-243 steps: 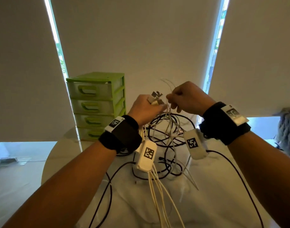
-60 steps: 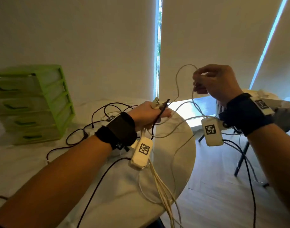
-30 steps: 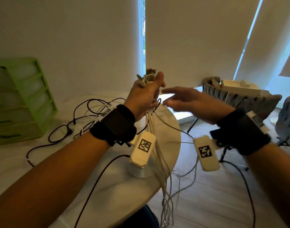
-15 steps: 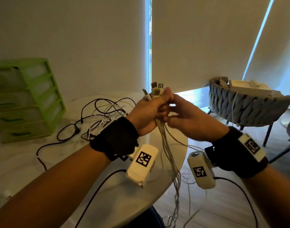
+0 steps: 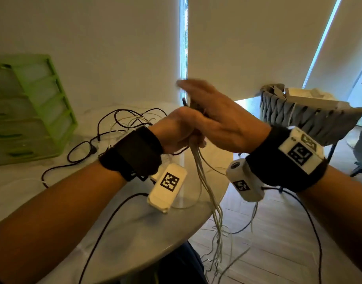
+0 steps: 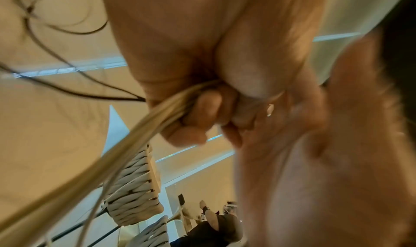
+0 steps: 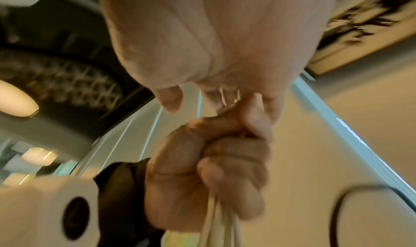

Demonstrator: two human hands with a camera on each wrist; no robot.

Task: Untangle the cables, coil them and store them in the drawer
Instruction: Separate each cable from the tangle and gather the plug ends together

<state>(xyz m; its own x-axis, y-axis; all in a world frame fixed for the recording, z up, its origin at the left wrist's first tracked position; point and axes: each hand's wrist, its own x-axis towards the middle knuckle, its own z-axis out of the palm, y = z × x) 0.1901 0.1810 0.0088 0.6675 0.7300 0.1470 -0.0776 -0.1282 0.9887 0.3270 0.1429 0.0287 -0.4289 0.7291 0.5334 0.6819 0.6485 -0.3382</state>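
My left hand [image 5: 180, 130] is held above the table's right edge, its fist gripping a bundle of white cables [image 5: 204, 181]. The wrist views show the curled fingers [image 6: 202, 108] [image 7: 213, 158] round the strands. These hang down past the table edge to the floor. My right hand [image 5: 208, 107] lies over the top of that fist and the plug ends, fingers stretched up and to the left, blurred by motion. The plugs are mostly hidden under it. A tangle of black and white cables [image 5: 114, 124] lies on the round white table [image 5: 135, 232]. The green drawer unit [image 5: 32, 107] stands at the far left, drawers shut.
A grey woven chair [image 5: 299, 113] with a white box on it stands to the right of the table on the wooden floor. Black camera leads hang from both wrists. Blinds and a wall stand close behind the table.
Half a second ago my right hand held the bundle beside my left fist. Now it has risen over the plug ends with its fingers stretched out. My left fist keeps its grip.
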